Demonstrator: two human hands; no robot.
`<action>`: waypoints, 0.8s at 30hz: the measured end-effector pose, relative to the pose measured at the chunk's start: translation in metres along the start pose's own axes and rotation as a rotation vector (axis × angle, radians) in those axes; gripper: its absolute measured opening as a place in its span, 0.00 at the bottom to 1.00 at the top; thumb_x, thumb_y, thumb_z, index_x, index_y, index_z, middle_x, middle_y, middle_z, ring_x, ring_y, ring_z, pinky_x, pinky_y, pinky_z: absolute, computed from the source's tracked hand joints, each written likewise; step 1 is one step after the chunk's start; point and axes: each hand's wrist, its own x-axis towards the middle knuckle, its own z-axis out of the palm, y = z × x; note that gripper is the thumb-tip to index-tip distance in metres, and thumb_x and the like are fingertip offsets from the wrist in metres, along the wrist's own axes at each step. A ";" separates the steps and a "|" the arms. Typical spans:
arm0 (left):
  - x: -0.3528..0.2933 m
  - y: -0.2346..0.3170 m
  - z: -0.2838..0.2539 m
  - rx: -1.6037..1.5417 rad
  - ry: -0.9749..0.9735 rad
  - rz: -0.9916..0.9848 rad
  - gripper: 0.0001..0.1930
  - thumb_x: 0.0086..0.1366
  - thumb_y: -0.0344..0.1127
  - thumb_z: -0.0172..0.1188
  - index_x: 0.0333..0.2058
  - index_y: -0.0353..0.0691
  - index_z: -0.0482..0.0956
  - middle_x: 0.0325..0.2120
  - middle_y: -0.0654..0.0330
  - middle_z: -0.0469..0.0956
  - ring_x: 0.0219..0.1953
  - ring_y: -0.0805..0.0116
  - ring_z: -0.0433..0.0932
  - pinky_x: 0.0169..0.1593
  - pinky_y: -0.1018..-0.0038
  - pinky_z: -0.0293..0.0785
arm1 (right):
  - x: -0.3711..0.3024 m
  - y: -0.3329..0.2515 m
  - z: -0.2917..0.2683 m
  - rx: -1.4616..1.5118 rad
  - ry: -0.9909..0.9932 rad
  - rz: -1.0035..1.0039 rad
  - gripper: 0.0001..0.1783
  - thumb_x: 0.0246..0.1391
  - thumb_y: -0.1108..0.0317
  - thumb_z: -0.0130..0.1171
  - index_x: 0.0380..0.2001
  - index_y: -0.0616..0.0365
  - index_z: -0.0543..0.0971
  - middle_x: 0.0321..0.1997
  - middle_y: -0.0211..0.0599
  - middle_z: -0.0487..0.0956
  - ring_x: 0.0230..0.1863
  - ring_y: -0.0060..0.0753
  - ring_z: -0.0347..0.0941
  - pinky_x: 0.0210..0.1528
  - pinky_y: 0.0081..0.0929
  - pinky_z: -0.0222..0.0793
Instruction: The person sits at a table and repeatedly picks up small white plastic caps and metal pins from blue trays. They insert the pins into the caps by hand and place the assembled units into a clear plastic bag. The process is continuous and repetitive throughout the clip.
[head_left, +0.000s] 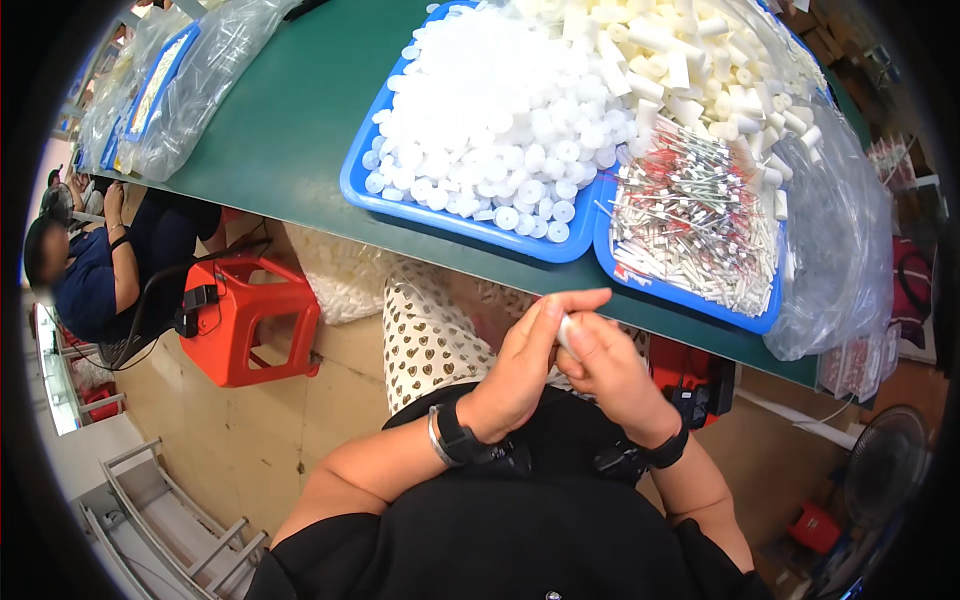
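Close together in front of my body, at the table's near edge, my left hand (520,368) and my right hand (612,372) meet around a small white piece (567,336). Only part of the piece shows; fingers cover the rest, so its exact kind is unclear. My right thumb and curled fingers pinch it. On its other side the left thumb and fingers press against it, one left finger reaching across above the right hand. Beyond my hands stand a blue tray (470,228) heaped with white translucent discs and a smaller blue tray (690,298) of thin red-and-white pin-like parts.
Cream cylindrical pieces (690,60) pile up behind the trays on the green table (270,120). A clear plastic bag (835,240) hangs at the right edge. Left of me are a red stool (245,320) and a seated person (95,265). A fan (885,468) stands at right.
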 end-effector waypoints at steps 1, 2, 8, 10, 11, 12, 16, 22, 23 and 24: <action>-0.003 -0.005 0.001 -0.013 0.027 0.014 0.24 0.78 0.50 0.31 0.56 0.37 0.66 0.60 0.51 0.67 0.56 0.58 0.73 0.60 0.62 0.71 | 0.001 0.004 0.010 -0.368 0.092 -0.206 0.16 0.68 0.60 0.48 0.47 0.62 0.71 0.24 0.39 0.75 0.16 0.29 0.70 0.18 0.26 0.63; -0.005 -0.007 0.003 -0.025 0.054 0.027 0.23 0.78 0.48 0.31 0.53 0.37 0.67 0.59 0.51 0.68 0.56 0.58 0.73 0.60 0.63 0.71 | 0.001 0.007 0.016 -0.737 0.186 -0.411 0.15 0.66 0.61 0.50 0.47 0.62 0.71 0.24 0.43 0.76 0.17 0.35 0.73 0.19 0.30 0.66; -0.011 -0.002 -0.012 -0.069 0.189 -0.195 0.27 0.77 0.53 0.31 0.53 0.36 0.68 0.55 0.51 0.71 0.56 0.62 0.72 0.62 0.65 0.67 | 0.008 0.017 0.016 -1.301 0.216 -0.449 0.16 0.58 0.63 0.61 0.43 0.63 0.72 0.27 0.42 0.79 0.23 0.46 0.78 0.22 0.35 0.73; -0.015 0.007 -0.023 0.035 0.228 -0.361 0.29 0.76 0.56 0.32 0.55 0.36 0.67 0.54 0.52 0.72 0.56 0.63 0.72 0.61 0.66 0.67 | 0.014 0.018 0.011 -1.271 0.222 -0.531 0.19 0.56 0.63 0.63 0.44 0.63 0.72 0.30 0.42 0.79 0.24 0.44 0.79 0.22 0.33 0.73; -0.017 0.012 -0.028 0.073 0.249 -0.374 0.29 0.76 0.56 0.32 0.56 0.36 0.68 0.54 0.52 0.73 0.56 0.64 0.72 0.61 0.66 0.67 | 0.013 0.014 0.011 -1.270 0.212 -0.536 0.19 0.55 0.63 0.64 0.44 0.63 0.73 0.32 0.42 0.79 0.24 0.43 0.79 0.23 0.32 0.73; -0.018 0.016 -0.033 0.111 0.270 -0.386 0.30 0.76 0.57 0.33 0.56 0.36 0.68 0.53 0.53 0.73 0.55 0.65 0.72 0.60 0.67 0.67 | 0.008 0.005 0.011 -1.269 0.201 -0.541 0.19 0.54 0.63 0.65 0.44 0.63 0.73 0.33 0.41 0.79 0.24 0.43 0.78 0.23 0.32 0.73; -0.027 0.034 -0.051 0.324 0.220 -0.362 0.26 0.76 0.51 0.39 0.54 0.34 0.72 0.49 0.55 0.78 0.47 0.69 0.77 0.53 0.71 0.71 | 0.000 -0.034 0.005 -1.289 0.241 -0.676 0.18 0.52 0.64 0.66 0.43 0.62 0.77 0.35 0.40 0.80 0.24 0.40 0.77 0.24 0.30 0.71; 0.003 0.063 -0.027 1.195 0.090 0.425 0.08 0.68 0.29 0.56 0.43 0.35 0.79 0.37 0.57 0.80 0.37 0.69 0.77 0.40 0.72 0.73 | 0.046 -0.066 -0.024 -1.530 0.487 -0.674 0.07 0.53 0.72 0.62 0.35 0.60 0.77 0.28 0.40 0.74 0.22 0.44 0.75 0.24 0.37 0.70; 0.018 0.066 -0.025 1.360 0.117 0.720 0.08 0.62 0.24 0.60 0.40 0.35 0.79 0.34 0.56 0.79 0.35 0.61 0.76 0.39 0.69 0.71 | 0.051 -0.064 -0.027 -1.563 0.484 -0.652 0.06 0.52 0.73 0.62 0.34 0.60 0.77 0.27 0.40 0.73 0.22 0.44 0.75 0.24 0.37 0.70; 0.029 0.072 -0.023 1.516 0.142 0.840 0.10 0.59 0.25 0.62 0.41 0.35 0.79 0.34 0.56 0.77 0.34 0.54 0.73 0.40 0.67 0.71 | 0.052 -0.064 -0.030 -1.590 0.481 -0.621 0.06 0.53 0.72 0.61 0.34 0.59 0.78 0.28 0.40 0.74 0.23 0.45 0.75 0.25 0.38 0.70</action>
